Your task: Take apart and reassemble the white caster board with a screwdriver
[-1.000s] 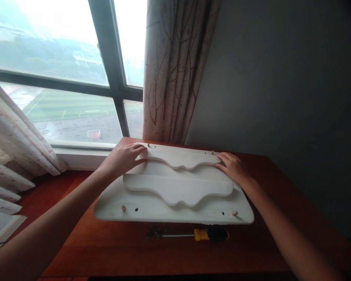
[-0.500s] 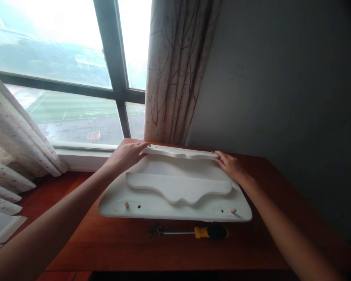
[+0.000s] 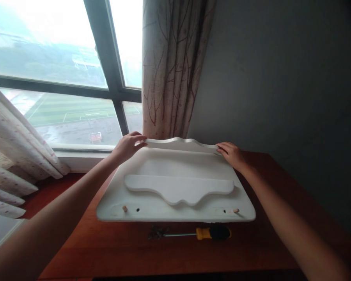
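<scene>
Pinching the far wavy white board (image 3: 181, 145), left grip (image 3: 128, 147) and right grip (image 3: 233, 155) clamped on its opposite ends

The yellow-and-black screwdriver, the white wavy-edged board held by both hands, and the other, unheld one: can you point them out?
Yellow-and-black screwdriver (image 3: 203, 233): head view, yellow part of handle.
Held white wavy-edged board (image 3: 180, 146): head view, middle of face.
Unheld white wavy-edged board (image 3: 179, 188): head view, middle of face.

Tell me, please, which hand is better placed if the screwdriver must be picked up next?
Right, probably. The screwdriver lies with its handle toward the side of the right hand, away from the left hand. Both hands hold ends of the far board, so the right would first need to let go.
</scene>
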Motion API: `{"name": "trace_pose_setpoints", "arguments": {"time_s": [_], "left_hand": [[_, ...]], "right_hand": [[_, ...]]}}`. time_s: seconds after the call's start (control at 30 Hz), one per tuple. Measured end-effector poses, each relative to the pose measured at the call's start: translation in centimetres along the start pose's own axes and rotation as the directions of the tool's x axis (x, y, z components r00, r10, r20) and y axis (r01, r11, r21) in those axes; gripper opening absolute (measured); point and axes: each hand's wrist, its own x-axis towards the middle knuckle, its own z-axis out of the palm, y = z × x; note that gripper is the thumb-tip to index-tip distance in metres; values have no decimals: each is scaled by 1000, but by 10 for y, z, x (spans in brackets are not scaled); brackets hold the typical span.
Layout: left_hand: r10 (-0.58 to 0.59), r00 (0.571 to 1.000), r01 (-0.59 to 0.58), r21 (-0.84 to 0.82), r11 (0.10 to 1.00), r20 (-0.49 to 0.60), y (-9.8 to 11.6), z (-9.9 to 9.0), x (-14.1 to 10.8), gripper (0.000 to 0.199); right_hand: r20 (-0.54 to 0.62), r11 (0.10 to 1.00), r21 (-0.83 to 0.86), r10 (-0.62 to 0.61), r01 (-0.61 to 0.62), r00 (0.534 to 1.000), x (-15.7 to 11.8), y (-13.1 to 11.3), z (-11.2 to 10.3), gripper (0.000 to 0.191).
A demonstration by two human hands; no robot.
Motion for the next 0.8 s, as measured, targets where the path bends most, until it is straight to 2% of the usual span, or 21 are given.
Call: {"name": "trace_pose_setpoints", "arguments": {"time_s": [0.2,0.4,0.8], "left_hand": [[-42,999,44,-71,997,19,-6,0,21,48],[-89,994,94,-89,992,57,-12,10,18,48],[-155,980,177,-189,966,126,-24,16,24,51]], "right_hand": [[1,999,30,18,-18,1000,12,6,-2,26],[22,998,41,38,-39,999,14,7,1,26],[137,996,57,55,-63,989,28,13,-4,26]]}}
